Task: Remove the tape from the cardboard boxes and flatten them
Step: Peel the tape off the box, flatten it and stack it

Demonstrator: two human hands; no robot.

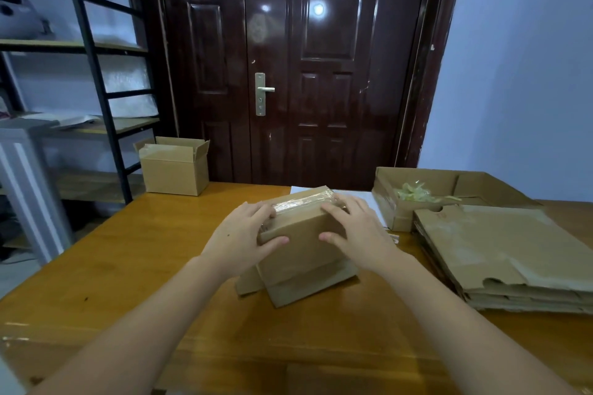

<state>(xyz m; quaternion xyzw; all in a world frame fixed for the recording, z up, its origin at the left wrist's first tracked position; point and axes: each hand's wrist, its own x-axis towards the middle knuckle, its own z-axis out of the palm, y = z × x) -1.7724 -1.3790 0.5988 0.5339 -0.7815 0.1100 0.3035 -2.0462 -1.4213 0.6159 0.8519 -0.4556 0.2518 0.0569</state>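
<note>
A small cardboard box (305, 247) stands on the wooden table (134, 266) in front of me, its open flaps spread flat on the tabletop and clear tape (305, 202) running across its upper face. My left hand (240, 240) grips the box's left side, fingers over the top edge and thumb on the near face. My right hand (356, 231) holds the right side the same way, fingers lying over the taped top. Another small box (175, 167) with raised flaps and tape on it stands at the table's far left corner.
A stack of flattened cardboard (500, 253) lies at the right. Behind it an open shallow box (417, 179) holds a wad of removed tape (414, 194). White paper (369, 199) lies behind the held box. A dark door and metal shelving stand beyond the table.
</note>
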